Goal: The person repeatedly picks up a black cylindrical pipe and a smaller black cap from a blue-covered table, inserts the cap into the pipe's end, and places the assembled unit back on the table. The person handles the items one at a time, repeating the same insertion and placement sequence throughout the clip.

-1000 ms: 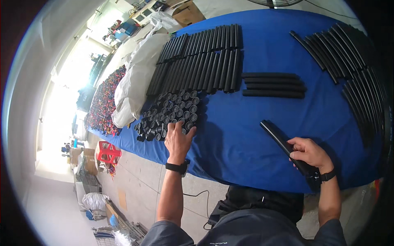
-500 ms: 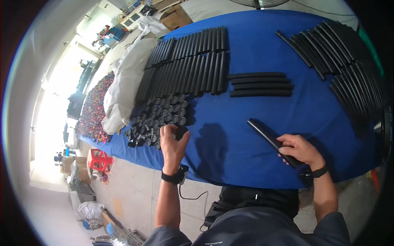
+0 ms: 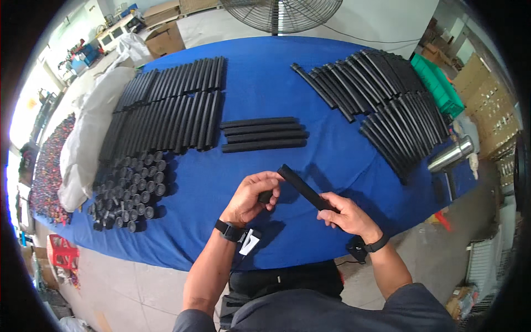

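My right hand (image 3: 351,214) is closed round the lower end of a black tube (image 3: 300,187), which slants up to the left above the table. Close by its upper end is my left hand (image 3: 253,195), fingers curled round a small black cap (image 3: 265,196). The left fingertips are at the tube's upper end; whether they touch it I cannot tell. A pile of round black caps (image 3: 135,191) lies at the left. Beyond both hands, several black tubes (image 3: 265,134) lie crosswise side by side.
Rows of black tubes (image 3: 166,119) cover the left of the blue tablecloth (image 3: 260,72), beside a white sack (image 3: 88,133). More black tubes (image 3: 381,94) are fanned out at the right, near a green crate (image 3: 437,83) and a metal cylinder (image 3: 451,154). A fan (image 3: 282,14) stands behind.
My left hand has left the cap pile with a cap and moved right, beside the tube's upper end. The right hand has brought the tube nearer to it. The view has turned right.
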`<act>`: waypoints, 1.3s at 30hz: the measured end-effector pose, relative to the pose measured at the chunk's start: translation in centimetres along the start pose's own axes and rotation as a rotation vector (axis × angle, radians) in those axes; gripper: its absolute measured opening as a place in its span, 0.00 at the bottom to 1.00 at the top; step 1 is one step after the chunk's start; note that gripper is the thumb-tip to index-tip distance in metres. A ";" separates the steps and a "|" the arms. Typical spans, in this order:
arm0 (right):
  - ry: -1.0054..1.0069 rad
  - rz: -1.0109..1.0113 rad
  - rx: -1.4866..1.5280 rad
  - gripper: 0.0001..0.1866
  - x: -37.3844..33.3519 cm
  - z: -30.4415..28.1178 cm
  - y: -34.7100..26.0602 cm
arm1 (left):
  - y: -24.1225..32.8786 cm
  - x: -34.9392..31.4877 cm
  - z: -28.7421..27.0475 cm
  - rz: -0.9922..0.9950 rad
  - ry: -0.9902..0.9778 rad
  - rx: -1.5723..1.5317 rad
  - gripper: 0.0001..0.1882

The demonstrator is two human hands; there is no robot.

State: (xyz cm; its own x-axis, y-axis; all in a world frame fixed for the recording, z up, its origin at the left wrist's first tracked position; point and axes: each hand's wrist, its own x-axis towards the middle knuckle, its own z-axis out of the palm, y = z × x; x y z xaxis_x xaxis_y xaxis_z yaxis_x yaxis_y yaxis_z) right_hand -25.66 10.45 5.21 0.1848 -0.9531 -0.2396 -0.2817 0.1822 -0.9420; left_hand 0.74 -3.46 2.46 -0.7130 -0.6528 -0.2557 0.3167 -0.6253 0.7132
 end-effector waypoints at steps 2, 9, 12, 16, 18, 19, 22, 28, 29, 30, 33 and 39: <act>-0.041 -0.001 -0.054 0.23 -0.5 -0.7 -0.3 | -1.1 0.7 1.1 0.024 -0.083 -0.019 0.17; -0.019 -0.025 -0.278 0.24 -1.0 0.2 -0.1 | -2.6 0.0 -0.4 0.036 -0.403 -0.035 0.27; 0.036 0.048 -0.209 0.26 -1.2 1.0 0.4 | -2.5 -0.3 -0.6 0.007 -0.451 0.028 0.27; 0.078 0.050 -0.227 0.24 -1.6 1.4 0.5 | -2.5 -0.4 -0.8 -0.005 -0.485 0.055 0.28; 0.067 -0.018 -0.299 0.23 -1.5 1.3 0.3 | -2.6 -0.4 -0.6 0.022 -0.517 0.078 0.28; 0.054 -0.062 -0.336 0.23 -1.4 1.0 0.2 | -2.7 -0.5 -0.4 0.014 -0.528 0.069 0.29; -0.036 -0.100 -0.330 0.21 -1.2 -0.1 0.0 | -2.9 -0.6 0.0 -0.010 -0.563 0.041 0.29; 0.100 -0.017 -0.035 0.19 -1.4 1.2 0.9 | -2.9 -0.7 0.0 -0.043 -0.618 -0.036 0.29; 0.102 -0.035 -0.061 0.19 -1.4 1.1 1.1 | -3.0 -0.7 0.0 -0.032 -0.620 -0.037 0.29; 0.055 -0.009 -0.058 0.21 -1.4 0.7 1.2 | -3.0 -0.7 0.0 -0.021 -0.625 -0.036 0.29; -0.053 0.033 -0.057 0.25 -1.5 -0.5 1.0 | -2.8 -0.8 0.0 -0.014 -0.604 -0.029 0.29; -0.028 -0.136 -0.248 0.21 -0.6 1.5 -2.0 | -2.6 -0.9 0.1 -0.031 -0.576 -0.010 0.29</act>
State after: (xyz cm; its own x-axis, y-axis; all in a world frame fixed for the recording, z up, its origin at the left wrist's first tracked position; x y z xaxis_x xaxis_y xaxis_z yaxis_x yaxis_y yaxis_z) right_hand -23.80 11.07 6.85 0.2620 -0.9570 -0.1246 -0.4740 -0.0152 -0.8804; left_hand 0.49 -1.25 0.91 -0.9467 -0.2980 0.1223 0.2944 -0.6463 0.7040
